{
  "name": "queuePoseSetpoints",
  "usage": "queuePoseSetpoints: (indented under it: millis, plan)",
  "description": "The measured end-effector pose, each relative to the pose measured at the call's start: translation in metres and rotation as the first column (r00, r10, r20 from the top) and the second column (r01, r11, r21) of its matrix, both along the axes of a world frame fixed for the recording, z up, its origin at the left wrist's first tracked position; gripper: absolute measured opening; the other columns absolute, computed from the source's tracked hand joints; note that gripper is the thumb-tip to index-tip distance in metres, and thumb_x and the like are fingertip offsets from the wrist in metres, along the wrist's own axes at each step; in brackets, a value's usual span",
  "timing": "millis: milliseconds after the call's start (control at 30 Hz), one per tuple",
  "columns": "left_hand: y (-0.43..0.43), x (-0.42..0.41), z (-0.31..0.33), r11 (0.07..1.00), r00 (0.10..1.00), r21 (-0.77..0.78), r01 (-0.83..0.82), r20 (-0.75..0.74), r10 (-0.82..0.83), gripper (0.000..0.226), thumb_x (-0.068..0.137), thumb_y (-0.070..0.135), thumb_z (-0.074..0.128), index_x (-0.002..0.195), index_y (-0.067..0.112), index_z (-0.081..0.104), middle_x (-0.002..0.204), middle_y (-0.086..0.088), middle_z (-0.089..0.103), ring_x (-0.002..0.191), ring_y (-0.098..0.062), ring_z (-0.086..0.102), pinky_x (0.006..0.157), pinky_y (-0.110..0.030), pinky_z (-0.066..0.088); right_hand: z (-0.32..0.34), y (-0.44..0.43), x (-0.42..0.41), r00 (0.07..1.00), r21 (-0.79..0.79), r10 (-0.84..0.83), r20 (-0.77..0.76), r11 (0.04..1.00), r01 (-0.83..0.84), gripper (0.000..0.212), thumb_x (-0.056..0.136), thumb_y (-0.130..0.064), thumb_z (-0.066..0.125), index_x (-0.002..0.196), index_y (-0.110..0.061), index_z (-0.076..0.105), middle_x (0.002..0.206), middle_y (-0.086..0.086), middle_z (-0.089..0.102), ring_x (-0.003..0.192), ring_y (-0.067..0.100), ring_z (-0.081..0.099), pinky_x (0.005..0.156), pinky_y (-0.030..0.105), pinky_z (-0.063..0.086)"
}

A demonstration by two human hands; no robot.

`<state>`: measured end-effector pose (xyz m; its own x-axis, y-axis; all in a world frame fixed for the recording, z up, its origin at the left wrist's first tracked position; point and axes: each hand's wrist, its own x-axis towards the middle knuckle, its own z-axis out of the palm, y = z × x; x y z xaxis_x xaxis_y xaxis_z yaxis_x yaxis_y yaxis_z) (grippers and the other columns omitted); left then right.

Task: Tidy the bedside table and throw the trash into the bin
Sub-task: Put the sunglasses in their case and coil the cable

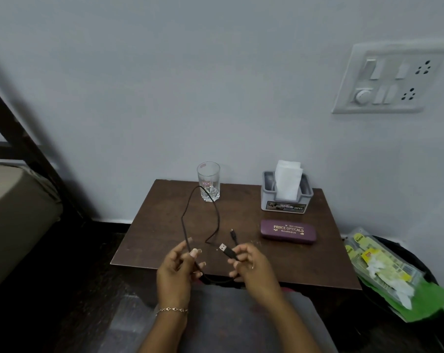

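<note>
Across the brown surface (pixel 305 258) beyond the hands looped a black cable (pixel 217 215), the left hand (pixel 176 268) gripping its cord and the right hand (pixel 251 266) pinching it behind the plug (pixel 223 247), seemingly for coiling.

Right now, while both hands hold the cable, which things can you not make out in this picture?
Head view:
- Thin black USB cable: hidden inside the grip of the left hand and right hand.
- Closed purple spectacle case: lid hides contents.
- Round black bin: mostly covered by yellow-green wrappers.
- Clear glass tumbler: sticker print too small.
- White wall switch panel: blurred.
</note>
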<state>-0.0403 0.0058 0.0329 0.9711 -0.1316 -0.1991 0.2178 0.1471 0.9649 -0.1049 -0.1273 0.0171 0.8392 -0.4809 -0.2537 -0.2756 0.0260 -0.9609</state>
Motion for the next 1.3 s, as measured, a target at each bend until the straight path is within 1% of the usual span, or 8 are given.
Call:
queuePoseSetpoints:
  millis: [167, 400, 567, 667, 833, 967, 1100, 1300]
  plan:
    - [-0.002, -0.003, -0.006, 0.976, 0.977, 0.217, 0.017, 0.205, -0.062, 0.028, 0.089, 0.011, 0.056, 0.112, 0.025, 0.064, 0.072, -0.004, 0.063, 0.062, -0.007, 0.057, 0.058, -0.023, 0.049, 0.006, 0.004, 0.002, 0.989, -0.388, 0.051, 0.142, 0.921, 0.008, 0.035, 0.082, 0.000, 0.062, 0.093, -0.033, 0.064, 0.086, -0.010, 0.062, 0.067, 0.000, 0.062, 0.064, 0.010, 0.047]
    - [-0.003, -0.013, 0.004, 0.833, 0.764, 0.549, -0.065, 0.565, -0.312, 0.033, 0.091, 0.012, 0.051, 0.112, 0.037, 0.061, 0.087, 0.012, 0.054, 0.082, 0.000, 0.055, 0.068, -0.008, 0.041, 0.024, 0.009, -0.003, 0.950, -0.766, 0.226, 0.215, 0.643, 0.020, 0.047, 0.084, -0.003, 0.056, 0.113, -0.038, 0.050, 0.102, -0.012, 0.058, 0.090, 0.002, 0.051, 0.080, -0.002, 0.032]
    - [-0.002, -0.013, 0.005, 0.722, 0.672, 0.675, -0.150, 0.606, -0.427, 0.027, 0.092, 0.028, 0.044, 0.110, 0.044, 0.054, 0.088, 0.023, 0.045, 0.078, 0.003, 0.052, 0.068, -0.036, 0.050, 0.014, 0.010, 0.001, 0.945, -0.832, 0.275, 0.176, 0.555, -0.007, 0.061, 0.087, -0.002, 0.048, 0.139, -0.032, 0.038, 0.109, -0.008, 0.055, 0.098, 0.010, 0.055, 0.083, 0.028, 0.051]
    - [-0.003, -0.011, 0.004, 0.794, 0.695, 0.597, -0.114, 0.619, -0.366, 0.028, 0.091, 0.039, 0.037, 0.108, 0.042, 0.059, 0.091, 0.019, 0.050, 0.083, 0.000, 0.054, 0.074, -0.035, 0.049, 0.012, 0.014, 0.003, 0.949, -0.787, 0.239, 0.207, 0.616, 0.017, 0.045, 0.090, -0.007, 0.046, 0.132, -0.023, 0.048, 0.109, -0.007, 0.052, 0.100, 0.006, 0.055, 0.085, 0.031, 0.052]
    - [-0.004, -0.014, 0.013, 0.930, 0.831, 0.354, -0.098, 0.544, -0.119, 0.024, 0.088, 0.013, 0.058, 0.104, 0.031, 0.062, 0.095, 0.008, 0.063, 0.089, 0.001, 0.059, 0.071, -0.006, 0.043, 0.025, 0.019, 0.005, 0.953, -0.709, 0.105, 0.284, 0.692, 0.135, 0.031, 0.093, -0.020, 0.040, 0.112, -0.012, 0.063, 0.105, -0.006, 0.052, 0.095, 0.000, 0.046, 0.083, 0.013, 0.041]
    - [-0.006, -0.011, 0.014, 0.990, 0.990, -0.029, -0.137, 0.039, 0.138, 0.013, 0.094, 0.022, 0.047, 0.090, 0.021, 0.059, 0.083, -0.003, 0.062, 0.071, -0.006, 0.064, 0.059, -0.015, 0.050, 0.026, 0.015, 0.011, 0.920, -0.655, -0.106, 0.377, 0.671, 0.346, 0.028, 0.082, -0.002, 0.060, 0.103, -0.017, 0.069, 0.103, -0.003, 0.069, 0.095, 0.004, 0.061, 0.085, 0.021, 0.049]
    - [-0.018, -0.019, 0.021, 0.952, 0.822, -0.094, 0.290, -0.485, -0.298, 0.050, 0.097, 0.040, 0.031, 0.086, 0.003, 0.064, 0.066, -0.009, 0.068, 0.049, -0.013, 0.066, 0.044, -0.018, 0.052, 0.036, 0.016, 0.014, 0.828, -0.257, -0.390, 0.403, 0.820, 0.512, 0.020, 0.080, -0.008, 0.069, 0.096, -0.019, 0.074, 0.088, -0.006, 0.073, 0.084, 0.004, 0.066, 0.077, 0.012, 0.046]
    - [-0.041, -0.009, 0.013, 0.879, 0.750, -0.385, 0.280, -0.484, -0.451, 0.041, 0.096, 0.032, 0.040, 0.103, -0.001, 0.063, 0.084, -0.012, 0.074, 0.071, -0.016, 0.072, 0.057, -0.022, 0.057, 0.049, 0.013, 0.005, 0.769, 0.378, -0.600, 0.223, 0.780, 0.499, 0.029, 0.078, -0.006, 0.072, 0.104, -0.010, 0.062, 0.075, 0.004, 0.072, 0.066, 0.012, 0.068, 0.065, 0.028, 0.057]
